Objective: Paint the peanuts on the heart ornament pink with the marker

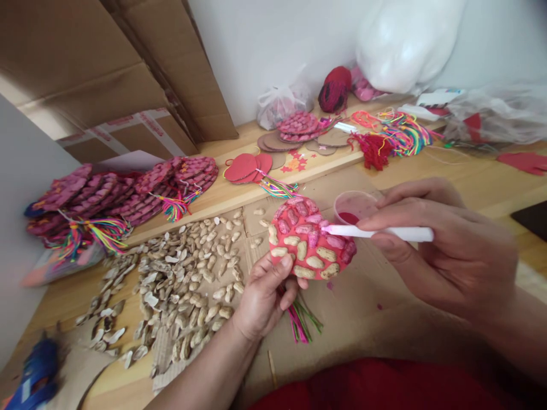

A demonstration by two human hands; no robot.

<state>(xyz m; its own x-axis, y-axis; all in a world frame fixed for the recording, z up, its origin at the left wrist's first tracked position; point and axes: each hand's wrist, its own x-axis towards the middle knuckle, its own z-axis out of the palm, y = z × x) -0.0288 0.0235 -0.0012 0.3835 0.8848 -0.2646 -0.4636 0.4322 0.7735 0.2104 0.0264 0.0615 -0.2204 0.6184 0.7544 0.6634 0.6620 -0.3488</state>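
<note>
Red card disc, studded with peanut shells, was pinched at its lower edge in your left hand, thumb on the face, fingers behind. A multicoloured tassel hung below that grip, partly behind your fingers. Your right hand was clenched round a white brush, its tip touching a shell near the disc's right side.

Progress, my read: the shells on the top and right of the disc were already pink. Those nearest your left thumb, along the bottom and left edge, were still bare tan. So roughly half was painted and the lower rows were left. A small cup of pink paint sat just behind the brush, close to your right fingers.

Loose peanut shells lay spread out left of your left hand on the cardboard sheet. Further off, beyond the shells, finished pink discs were stacked with tassels. More discs, plain red cutouts and yarn sat well behind the cup.

Hard to make out: the brush bristles were hidden against the painted shells, so you couldn't tell the paint load. The disc's back was out of view. A blue object at the far left was blurred and cut off by the frame, maybe a glue gun. Your right wrist ran out of frame.
</note>
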